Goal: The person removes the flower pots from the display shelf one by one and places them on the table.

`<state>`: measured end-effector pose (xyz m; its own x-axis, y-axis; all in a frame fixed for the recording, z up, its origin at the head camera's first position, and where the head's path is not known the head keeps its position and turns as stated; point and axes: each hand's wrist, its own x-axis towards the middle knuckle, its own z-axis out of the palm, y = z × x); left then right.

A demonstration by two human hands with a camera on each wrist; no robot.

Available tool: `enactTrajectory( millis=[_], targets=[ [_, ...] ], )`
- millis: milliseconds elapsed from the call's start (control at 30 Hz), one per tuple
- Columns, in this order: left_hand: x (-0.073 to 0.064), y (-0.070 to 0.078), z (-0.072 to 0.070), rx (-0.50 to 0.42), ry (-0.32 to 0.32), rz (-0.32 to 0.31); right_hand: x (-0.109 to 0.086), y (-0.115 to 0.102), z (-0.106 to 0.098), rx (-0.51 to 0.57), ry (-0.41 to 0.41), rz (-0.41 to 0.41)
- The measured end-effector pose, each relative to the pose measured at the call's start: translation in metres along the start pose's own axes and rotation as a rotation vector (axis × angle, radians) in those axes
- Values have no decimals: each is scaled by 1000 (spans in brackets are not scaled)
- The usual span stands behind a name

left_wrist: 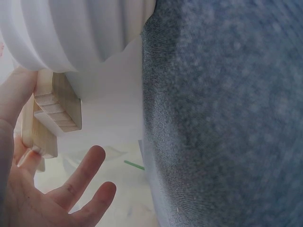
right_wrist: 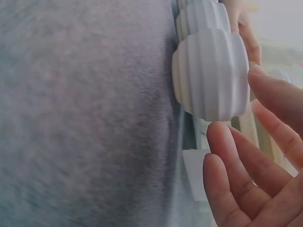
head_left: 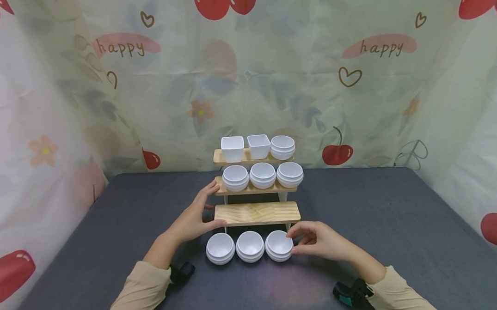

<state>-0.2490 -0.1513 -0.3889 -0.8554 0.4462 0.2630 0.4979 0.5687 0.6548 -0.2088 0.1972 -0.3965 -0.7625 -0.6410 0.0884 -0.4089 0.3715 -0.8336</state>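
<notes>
A tiered stand with wooden shelves (head_left: 257, 213) stands mid-table. My left hand (head_left: 195, 217) is at its left end, the thumb against the lowest shelf and fingertips touching the middle shelf. The left wrist view shows two other fingers spread in the air. In front of the stand, three round ribbed white bowls stand in a row: a left bowl (head_left: 220, 248), a middle bowl (head_left: 250, 246) and a right bowl (head_left: 279, 245). My right hand (head_left: 320, 239) holds the right bowl (right_wrist: 213, 75) by its right side, thumb and fingers bent at it.
Three round white bowls (head_left: 263, 175) sit on the middle shelf. Two square white bowls (head_left: 233, 149) and one round bowl (head_left: 283, 147) occupy the top shelf. The lowest shelf shows bare wood. Dark cloth (head_left: 359, 205) covers the table, with a patterned curtain (head_left: 277, 42) behind.
</notes>
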Motion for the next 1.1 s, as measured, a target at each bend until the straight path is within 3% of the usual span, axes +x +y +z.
enactTrajectory(
  millis=[433,800,1100],
  targets=[
    [-1,1,0,1,2,0,2,-18,-13,-45,148,-19],
    [-2,2,-1,-8,1,2,9,-32,-32,-108,392,-16],
    [-2,3,-1,2,2,3,19,-44,-42,-139,614,96]
  ],
)
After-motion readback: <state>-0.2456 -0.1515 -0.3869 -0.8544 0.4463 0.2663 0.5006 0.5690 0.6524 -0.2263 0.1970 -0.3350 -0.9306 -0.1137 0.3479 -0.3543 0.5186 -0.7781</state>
